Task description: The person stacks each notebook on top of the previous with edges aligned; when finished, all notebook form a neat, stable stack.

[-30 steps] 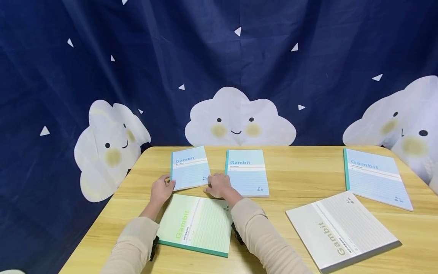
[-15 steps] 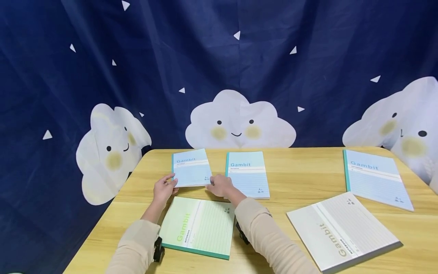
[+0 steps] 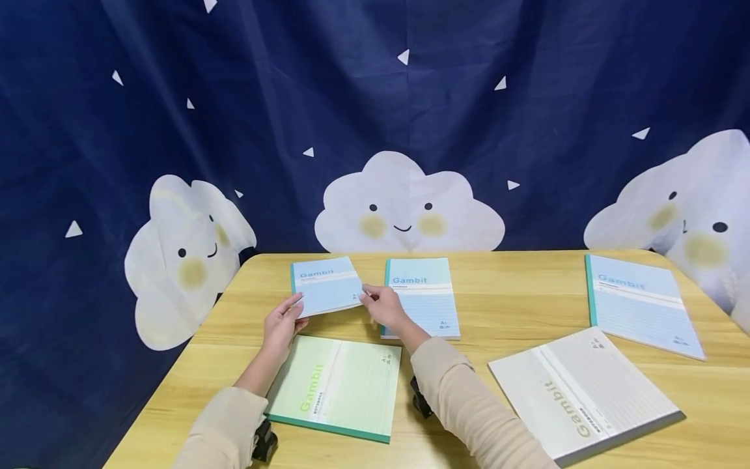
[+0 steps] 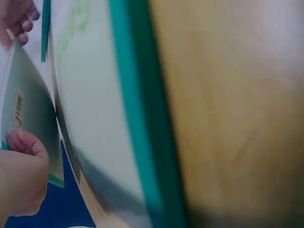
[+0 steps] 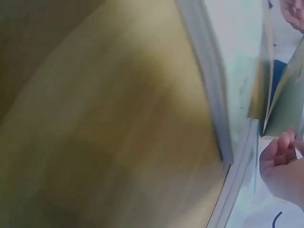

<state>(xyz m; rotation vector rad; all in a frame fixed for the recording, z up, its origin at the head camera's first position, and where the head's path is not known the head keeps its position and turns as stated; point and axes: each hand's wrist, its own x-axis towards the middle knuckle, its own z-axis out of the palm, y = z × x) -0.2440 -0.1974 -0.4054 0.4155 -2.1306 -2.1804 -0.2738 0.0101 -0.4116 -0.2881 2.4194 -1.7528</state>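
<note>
Both hands hold a blue notebook (image 3: 328,286) by its near corners, its near edge lifted off the table. My left hand (image 3: 282,324) pinches the left corner, thumb on the cover and fingers underneath. At the right corner, my right hand (image 3: 387,307) grips the edge. The left wrist view shows the notebook's greenish back (image 4: 33,99) with a barcode label, tilted up. Just below the hands lies a green notebook (image 3: 346,391), flat, with a teal spine. Beside the right hand is a second blue notebook (image 3: 424,299), flat on the table.
A grey-white notebook (image 3: 586,394) lies at an angle on the right of the wooden table (image 3: 515,286). Behind it rests another blue notebook (image 3: 644,306). A dark blue curtain (image 3: 457,104) with smiling clouds hangs along the table's far edge.
The left blue notebook lay nearly flat a second ago; now its near edge is raised and tilted up. Both hands rose slightly with it, and the right hand shifted a little right.
</note>
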